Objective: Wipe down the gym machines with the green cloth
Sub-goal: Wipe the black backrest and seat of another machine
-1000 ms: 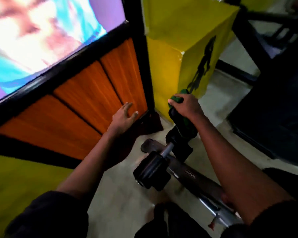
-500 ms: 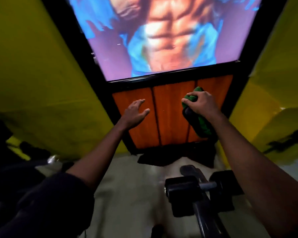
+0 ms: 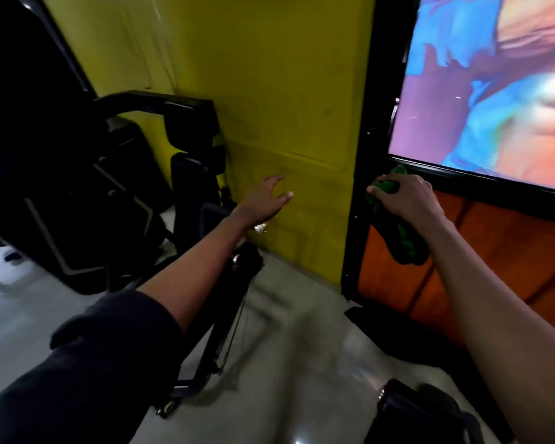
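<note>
Right hand [image 3: 407, 200] clamped on crumpled green cloth [image 3: 404, 238]; left hand [image 3: 263, 200] fingers spread, empty, before matte yellow wall [image 3: 269, 91].

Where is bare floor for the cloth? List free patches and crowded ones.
Free: the floor between the slanted bar and the orange panel; a smaller strip at lower left, beside the black machine. Crowded: the machine side and the gear at bottom right.

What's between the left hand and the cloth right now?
Nothing held: in the head view only yellow wall and the black frame show between left hand and cloth.
</note>
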{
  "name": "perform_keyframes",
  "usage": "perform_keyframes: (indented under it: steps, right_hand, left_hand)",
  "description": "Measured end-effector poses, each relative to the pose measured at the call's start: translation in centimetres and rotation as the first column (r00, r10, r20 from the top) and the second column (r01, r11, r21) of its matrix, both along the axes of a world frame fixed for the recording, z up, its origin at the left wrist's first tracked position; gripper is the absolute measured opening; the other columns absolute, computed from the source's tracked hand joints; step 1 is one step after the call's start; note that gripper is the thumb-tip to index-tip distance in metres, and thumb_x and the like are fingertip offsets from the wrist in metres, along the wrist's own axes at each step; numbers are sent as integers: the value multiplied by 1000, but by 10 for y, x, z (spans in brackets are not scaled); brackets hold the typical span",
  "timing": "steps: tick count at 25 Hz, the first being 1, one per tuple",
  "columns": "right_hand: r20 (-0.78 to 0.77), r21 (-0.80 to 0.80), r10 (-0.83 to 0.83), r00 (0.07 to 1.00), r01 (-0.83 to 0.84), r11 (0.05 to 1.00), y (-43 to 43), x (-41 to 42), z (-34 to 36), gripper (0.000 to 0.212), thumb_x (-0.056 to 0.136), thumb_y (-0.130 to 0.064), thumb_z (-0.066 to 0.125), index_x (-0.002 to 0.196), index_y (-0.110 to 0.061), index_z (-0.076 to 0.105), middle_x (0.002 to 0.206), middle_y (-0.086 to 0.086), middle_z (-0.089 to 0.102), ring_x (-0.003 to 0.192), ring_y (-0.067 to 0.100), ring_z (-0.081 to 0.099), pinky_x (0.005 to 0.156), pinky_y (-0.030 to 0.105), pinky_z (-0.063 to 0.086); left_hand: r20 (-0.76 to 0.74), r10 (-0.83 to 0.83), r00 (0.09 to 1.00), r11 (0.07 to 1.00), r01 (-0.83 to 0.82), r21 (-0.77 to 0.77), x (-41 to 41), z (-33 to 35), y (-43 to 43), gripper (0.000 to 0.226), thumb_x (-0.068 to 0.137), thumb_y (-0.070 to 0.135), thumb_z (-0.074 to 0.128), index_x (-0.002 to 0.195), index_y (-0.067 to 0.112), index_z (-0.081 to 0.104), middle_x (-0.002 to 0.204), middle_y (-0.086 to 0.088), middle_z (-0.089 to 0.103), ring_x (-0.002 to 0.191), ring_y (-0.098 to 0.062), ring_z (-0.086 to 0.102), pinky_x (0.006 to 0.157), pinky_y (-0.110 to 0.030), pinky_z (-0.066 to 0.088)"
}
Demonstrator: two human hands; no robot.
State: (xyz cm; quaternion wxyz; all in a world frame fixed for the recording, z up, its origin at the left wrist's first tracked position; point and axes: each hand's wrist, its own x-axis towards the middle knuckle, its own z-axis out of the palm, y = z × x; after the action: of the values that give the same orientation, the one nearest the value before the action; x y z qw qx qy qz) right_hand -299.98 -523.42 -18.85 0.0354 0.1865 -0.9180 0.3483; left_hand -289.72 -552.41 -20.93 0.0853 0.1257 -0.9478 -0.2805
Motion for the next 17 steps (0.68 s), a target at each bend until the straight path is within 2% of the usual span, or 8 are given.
perform_keyframes:
  steps: [4,7,11,14,17]
  right_hand:
    - [-36,-6,130,991,-130,991,-77,13,16,46,87,-45,72,125,-18,70,126,18,66,120,35,59,98,37,45]
    - [-54,-15,215,975,-216,976,-138,26,28,47,90,-44,71,126,-15,69,129,17,65,121,34,58,96,36,45]
    - [-71,-51,226,972,-230,972,-208,40,31,47,90,-45,70,126,-15,68,131,14,64,120,32,58,91,34,46]
    - [-118,-67,218,969,-227,972,-253,51,34,47,91,-45,70,125,-13,69,130,13,65,120,31,59,93,34,47]
    - [-130,-78,221,966,-233,969,-297,59,36,50,90,-47,70,127,-13,69,132,13,64,122,30,58,94,34,48]
  left_hand:
    - [-39,132,990,991,-131,24,43,19,-73,65,93,46,60,146,12,45,148,-12,47,136,-27,45,114,-43,35]
    - [-90,212,973,977,-209,37,72,27,-126,60,94,42,61,144,12,47,145,-10,49,134,-24,46,114,-41,36]
    - [-104,223,969,975,-221,35,92,29,-191,66,91,49,58,145,14,46,145,-8,51,134,-23,48,112,-45,39]
    - [-101,220,970,975,-216,50,101,28,-232,70,88,54,55,146,17,45,146,-7,50,134,-23,47,111,-46,40]
    - [-103,200,974,980,-198,29,106,29,-269,63,96,43,57,149,13,40,151,-10,43,140,-25,40,115,-43,34]
